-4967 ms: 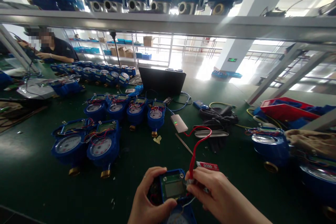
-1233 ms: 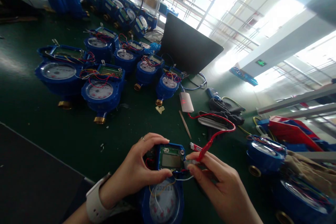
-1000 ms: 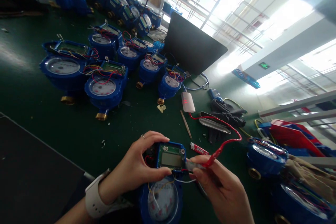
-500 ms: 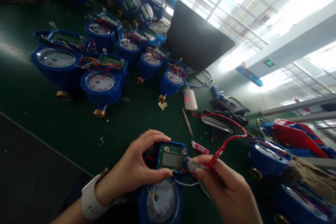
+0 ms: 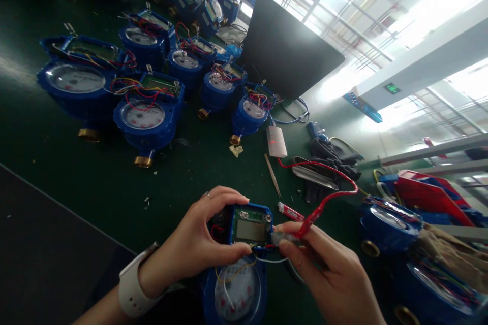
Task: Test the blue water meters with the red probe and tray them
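Observation:
My left hand (image 5: 209, 236) grips a small blue-framed circuit board with a display (image 5: 250, 230), thumb along its lower edge and fingers along the top. That board sits at the upper end of a blue water meter (image 5: 236, 292) with a round clear dial; thin yellow and white wires cross the dial. In my right hand (image 5: 324, 261), thumb and fingers pinch the connector (image 5: 282, 237) at the end of a red cable (image 5: 328, 198). The connector is against the board's right side; its tip is hidden, so I cannot tell how far it is in.
Several blue water meters (image 5: 148, 114) with loose wires stand at the left and back. A white box (image 5: 276, 141) joins the red cable. Tweezers (image 5: 272, 175), a red-labelled lighter (image 5: 290, 211) and a dark monitor (image 5: 290, 45) are ahead. More meters (image 5: 389, 223) stand at the right.
The view has shifted slightly. My right hand still holds the connector at the board's right side, and my left hand keeps its grip on the board.

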The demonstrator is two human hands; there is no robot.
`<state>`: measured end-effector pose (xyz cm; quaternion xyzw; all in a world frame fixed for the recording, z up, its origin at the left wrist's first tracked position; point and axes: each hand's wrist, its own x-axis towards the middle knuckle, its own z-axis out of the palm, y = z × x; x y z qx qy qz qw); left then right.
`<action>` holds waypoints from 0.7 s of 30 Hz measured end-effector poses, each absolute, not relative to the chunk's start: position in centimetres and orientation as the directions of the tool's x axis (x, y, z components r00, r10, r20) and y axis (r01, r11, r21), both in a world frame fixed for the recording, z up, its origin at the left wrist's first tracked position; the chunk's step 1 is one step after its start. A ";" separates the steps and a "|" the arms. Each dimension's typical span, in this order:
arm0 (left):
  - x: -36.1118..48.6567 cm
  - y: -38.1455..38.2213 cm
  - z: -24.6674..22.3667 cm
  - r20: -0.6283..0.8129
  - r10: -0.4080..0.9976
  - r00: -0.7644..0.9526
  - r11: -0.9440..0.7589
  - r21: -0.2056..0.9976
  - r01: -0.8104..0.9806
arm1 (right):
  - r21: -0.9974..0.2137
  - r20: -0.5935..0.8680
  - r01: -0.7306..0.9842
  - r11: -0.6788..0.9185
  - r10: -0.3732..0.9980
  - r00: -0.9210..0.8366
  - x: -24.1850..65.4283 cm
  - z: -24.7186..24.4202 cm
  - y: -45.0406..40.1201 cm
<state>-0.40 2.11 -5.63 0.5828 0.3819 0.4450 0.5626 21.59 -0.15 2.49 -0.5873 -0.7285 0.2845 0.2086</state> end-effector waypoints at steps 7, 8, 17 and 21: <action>-0.3 2.2 -5.5 0.083 0.945 0.317 -0.069 0.996 -0.055 | -0.688 -0.066 0.720 0.088 0.981 -0.183 21.4 2.5 -0.1; -0.3 2.2 -5.5 0.076 0.944 0.321 -0.061 0.997 -0.055 | -0.701 -0.068 0.709 0.069 0.984 -0.163 21.3 2.4 -0.1; -0.4 2.2 -5.1 0.081 0.945 0.316 -0.067 0.996 -0.057 | -0.771 -0.071 0.636 0.029 0.989 -0.131 21.2 2.0 -0.3; -0.5 2.1 -5.0 0.066 0.947 0.315 -0.052 0.997 -0.054 | -0.773 -0.103 0.634 -0.025 0.991 -0.086 21.1 2.2 -0.3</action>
